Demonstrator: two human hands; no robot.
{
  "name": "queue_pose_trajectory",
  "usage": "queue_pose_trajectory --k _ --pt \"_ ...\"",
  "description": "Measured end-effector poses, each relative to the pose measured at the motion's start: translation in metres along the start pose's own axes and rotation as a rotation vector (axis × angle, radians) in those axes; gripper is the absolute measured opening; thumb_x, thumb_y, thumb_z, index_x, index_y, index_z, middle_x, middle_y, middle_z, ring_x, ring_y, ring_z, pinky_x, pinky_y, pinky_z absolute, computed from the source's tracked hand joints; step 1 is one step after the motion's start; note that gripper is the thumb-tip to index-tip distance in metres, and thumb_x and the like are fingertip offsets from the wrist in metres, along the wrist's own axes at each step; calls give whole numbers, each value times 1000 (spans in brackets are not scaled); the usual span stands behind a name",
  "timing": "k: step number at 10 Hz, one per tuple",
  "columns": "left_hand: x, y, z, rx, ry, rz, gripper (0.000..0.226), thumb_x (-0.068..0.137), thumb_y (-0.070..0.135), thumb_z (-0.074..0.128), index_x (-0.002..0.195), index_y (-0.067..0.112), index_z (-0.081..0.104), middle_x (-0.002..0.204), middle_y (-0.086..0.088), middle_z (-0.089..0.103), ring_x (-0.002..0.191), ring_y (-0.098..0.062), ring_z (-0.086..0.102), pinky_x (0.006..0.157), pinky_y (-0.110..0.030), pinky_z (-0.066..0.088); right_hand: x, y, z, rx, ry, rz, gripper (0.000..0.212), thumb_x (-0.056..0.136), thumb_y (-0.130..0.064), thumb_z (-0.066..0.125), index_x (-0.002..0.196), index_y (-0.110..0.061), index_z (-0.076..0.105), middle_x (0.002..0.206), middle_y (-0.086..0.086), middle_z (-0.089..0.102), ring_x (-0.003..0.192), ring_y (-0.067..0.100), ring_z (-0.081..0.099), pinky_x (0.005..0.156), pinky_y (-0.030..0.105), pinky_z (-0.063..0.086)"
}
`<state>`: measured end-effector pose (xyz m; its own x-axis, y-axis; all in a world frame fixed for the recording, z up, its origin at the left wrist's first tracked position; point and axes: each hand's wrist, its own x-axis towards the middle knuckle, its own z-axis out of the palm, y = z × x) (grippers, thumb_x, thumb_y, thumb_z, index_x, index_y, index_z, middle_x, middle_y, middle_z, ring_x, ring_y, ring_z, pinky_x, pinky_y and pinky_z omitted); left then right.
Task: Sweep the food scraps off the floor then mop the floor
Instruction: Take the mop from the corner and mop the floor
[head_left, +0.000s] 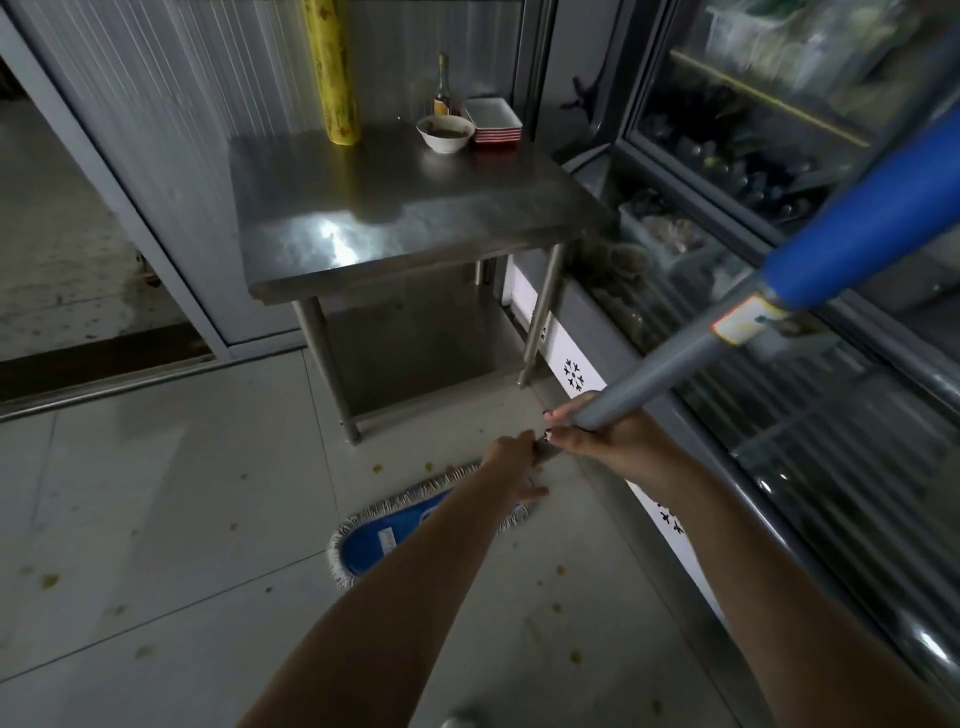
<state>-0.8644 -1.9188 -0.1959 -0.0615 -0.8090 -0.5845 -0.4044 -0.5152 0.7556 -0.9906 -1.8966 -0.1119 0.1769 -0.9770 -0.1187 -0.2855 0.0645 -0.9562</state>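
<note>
Both hands hold the long grey mop handle with a blue grip (675, 369) in front of the stainless steel table (395, 218). The right hand (597, 436) wraps around it near the table's front right leg, and the left hand (511, 454) grips it just below. The flat blue mop head with white fringe (387, 535) lies on the pale tiled floor (156, 493) before the table, partly hidden by the left forearm. Small yellow food scraps (376, 469) dot the floor near the table's legs. A white bowl (445, 132) stands at the table's far edge.
</note>
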Motion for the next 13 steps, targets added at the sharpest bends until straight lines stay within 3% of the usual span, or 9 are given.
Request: queue_pose_trajectory --k 1,2,3,6,8,10,11,12,13 --pt "-9 2 9 -699 -6 -200 15 96 12 50 105 3 57 93 -9 61 72 -14 65 61 -24 57 -6 9 -14 -115 -139 3 31 77 10 68 107 12 62 111 23 64 89 7 64 78 9 48" --pt "-9 -2 19 -799 -33 -282 3 91 1 53 95 0 52 81 -11 54 39 -13 58 40 -23 52 -15 15 -27 -89 -302 71 35 77 11 66 110 -1 61 108 5 66 89 -2 65 76 13 51" --pt "-11 -8 29 -820 -52 -279 5 91 -2 52 93 2 49 79 -10 51 55 -17 53 33 -20 47 -26 15 -32 -40 -423 121 36 77 2 65 113 -1 60 106 5 65 95 8 64 81 21 54" --pt "-37 -19 72 -876 5 -372 21 93 3 53 74 5 44 74 -10 50 59 -16 50 31 -19 46 -63 42 -44 -11 -520 218 42 83 20 53 106 -15 57 81 -17 73 78 -7 66 68 10 51" --pt "-62 -40 119 -945 92 -400 20 88 1 61 77 2 45 76 -12 51 61 -19 53 34 -24 50 -93 91 -72 1 -491 346 27 86 15 54 98 -8 62 82 -3 73 71 8 70 66 24 58" --pt "-86 -71 174 -897 142 -434 19 88 3 62 78 5 46 74 -9 53 61 -15 53 35 -21 50 -137 114 -86 -233 -450 415 35 89 10 53 124 12 51 123 23 57 111 26 58 84 12 44" --pt "-94 -84 201 -839 184 -435 24 85 6 67 81 6 43 74 -9 55 61 -16 56 50 -26 56 -168 125 -91 -195 -332 446 30 92 3 53 120 12 56 110 21 63 89 23 64 59 2 46" --pt "-102 -102 221 -813 230 -454 28 82 8 70 74 5 44 74 -11 56 62 -19 57 74 -35 57 -196 129 -89 88 -267 673 21 95 -6 53 106 10 60 92 20 62 71 24 63 63 23 53" --pt "-113 -117 230 -790 239 -488 27 82 11 71 73 4 48 70 -10 55 59 -17 57 57 -24 54 -217 135 -78 197 -279 816 20 93 -10 57 89 8 62 84 23 64 71 30 65 74 35 57"
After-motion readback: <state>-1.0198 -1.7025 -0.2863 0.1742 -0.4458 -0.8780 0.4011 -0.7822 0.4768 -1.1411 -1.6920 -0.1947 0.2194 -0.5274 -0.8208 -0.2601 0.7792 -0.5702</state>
